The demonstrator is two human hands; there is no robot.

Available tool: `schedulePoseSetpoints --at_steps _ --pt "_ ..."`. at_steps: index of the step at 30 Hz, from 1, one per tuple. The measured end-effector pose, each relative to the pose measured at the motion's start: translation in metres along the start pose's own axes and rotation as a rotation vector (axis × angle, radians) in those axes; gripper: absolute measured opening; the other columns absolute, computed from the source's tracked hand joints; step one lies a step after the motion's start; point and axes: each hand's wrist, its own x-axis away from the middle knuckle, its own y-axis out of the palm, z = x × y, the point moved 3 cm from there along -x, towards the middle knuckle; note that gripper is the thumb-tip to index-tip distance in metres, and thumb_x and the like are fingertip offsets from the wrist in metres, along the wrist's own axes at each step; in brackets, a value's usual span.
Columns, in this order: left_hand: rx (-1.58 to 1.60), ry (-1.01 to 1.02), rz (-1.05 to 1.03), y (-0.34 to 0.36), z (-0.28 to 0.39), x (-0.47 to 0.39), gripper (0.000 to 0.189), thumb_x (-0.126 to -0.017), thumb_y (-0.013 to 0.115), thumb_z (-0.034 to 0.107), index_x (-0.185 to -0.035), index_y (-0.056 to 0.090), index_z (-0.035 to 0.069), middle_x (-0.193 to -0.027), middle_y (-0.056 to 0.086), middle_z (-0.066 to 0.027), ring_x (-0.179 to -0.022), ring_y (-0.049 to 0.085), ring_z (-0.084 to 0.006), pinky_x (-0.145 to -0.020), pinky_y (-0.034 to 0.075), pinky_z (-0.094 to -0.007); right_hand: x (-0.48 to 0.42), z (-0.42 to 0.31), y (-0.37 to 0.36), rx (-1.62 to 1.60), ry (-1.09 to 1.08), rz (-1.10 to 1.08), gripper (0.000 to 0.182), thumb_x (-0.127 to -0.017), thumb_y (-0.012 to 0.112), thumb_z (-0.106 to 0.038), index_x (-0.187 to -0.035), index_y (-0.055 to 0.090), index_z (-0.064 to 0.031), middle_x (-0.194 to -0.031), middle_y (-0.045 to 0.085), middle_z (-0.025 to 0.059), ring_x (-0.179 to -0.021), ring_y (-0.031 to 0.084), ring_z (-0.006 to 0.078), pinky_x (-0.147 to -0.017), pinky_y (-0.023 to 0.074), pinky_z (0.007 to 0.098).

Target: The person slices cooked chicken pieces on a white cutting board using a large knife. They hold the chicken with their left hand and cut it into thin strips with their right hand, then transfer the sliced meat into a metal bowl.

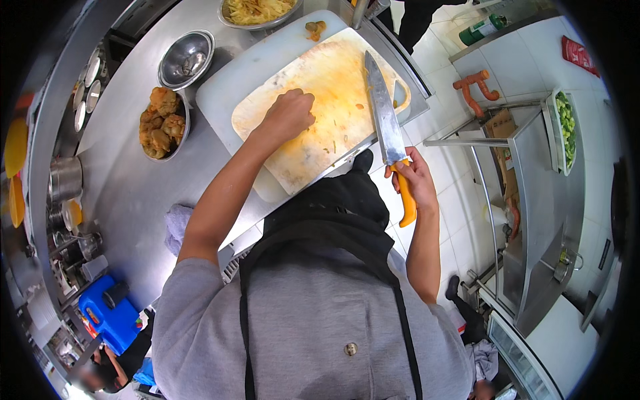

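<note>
My left hand is curled into a fist over the stained white cutting board; nothing shows between its fingers. In my right hand is the yellow handle of a chef's knife. Its broad blade lies across the board's right side, tip pointing away from me, near the board's handle hole. Small orange and green scraps dot the board. Underneath is a larger translucent white board, with a small orange-brown food piece at its far end.
Left of the boards stand empty metal bowls and a bowl of orange-brown food chunks. A bowl of yellow shreds stands at the far end. A cloth lies on the steel table. Other people are nearby; a steel counter stands right.
</note>
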Motion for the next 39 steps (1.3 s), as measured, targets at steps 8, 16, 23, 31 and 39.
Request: schedulePoseSetpoints --at_steps 8,16,23,31,39 --pt "0.005 -0.064 0.289 -0.129 -0.05 -0.1 0.017 -0.084 0.072 0.018 -0.092 0.071 0.003 -0.084 0.072 -0.0162 -0.078 0.07 -0.0274 -0.072 0.054 -0.0364 -0.002 0.001 -0.005 0.059 0.011 0.042 0.019 -0.098 0.059 -0.009 -0.115 0.051 -0.0054 -0.082 0.069 0.0112 -0.054 0.057 0.011 -0.049 0.0452 0.0233" --pt "-0.491 -0.166 0.829 -0.142 -0.112 -0.141 0.03 -0.085 0.074 0.031 -0.107 0.076 0.01 -0.109 0.073 -0.0164 -0.097 0.069 -0.0319 -0.087 0.052 -0.0427 -0.007 0.001 0.006 0.073 -0.017 0.027 0.018 -0.099 0.06 -0.012 -0.113 0.05 -0.0053 -0.083 0.068 0.0136 -0.053 0.056 0.0123 -0.049 0.0449 0.0233" --pt "-0.061 -0.257 0.691 -0.162 -0.119 0.035 0.038 -0.09 0.071 0.036 -0.117 0.074 0.008 -0.116 0.072 -0.0146 -0.103 0.067 -0.0345 -0.091 0.052 -0.0403 -0.007 0.001 0.003 0.11 0.014 0.028 0.02 -0.099 0.061 -0.013 -0.114 0.05 -0.006 -0.083 0.068 0.013 -0.053 0.056 0.012 -0.048 0.0451 0.0235" --pt "-0.404 -0.982 0.368 -0.14 -0.16 0.208 0.077 -0.073 0.084 0.032 -0.141 0.055 0.013 -0.125 0.057 -0.0221 -0.107 0.063 -0.0432 -0.097 0.051 -0.0487 -0.022 0.002 0.004 0.12 0.08 -0.064 0.02 -0.098 0.06 -0.012 -0.113 0.048 -0.0103 -0.081 0.068 0.0123 -0.049 0.056 0.0124 -0.045 0.0453 0.0241" --pt "-0.13 -0.993 0.641 -0.146 -0.158 0.204 0.076 -0.072 0.083 0.026 -0.137 0.054 0.001 -0.125 0.062 -0.025 -0.11 0.066 -0.0401 -0.093 0.056 -0.0444 -0.035 -0.009 -0.001 0.183 0.107 -0.18 0.012 -0.1 0.056 -0.011 -0.111 0.051 -0.0104 -0.08 0.069 0.0085 -0.052 0.056 0.0094 -0.048 0.0454 0.0232"
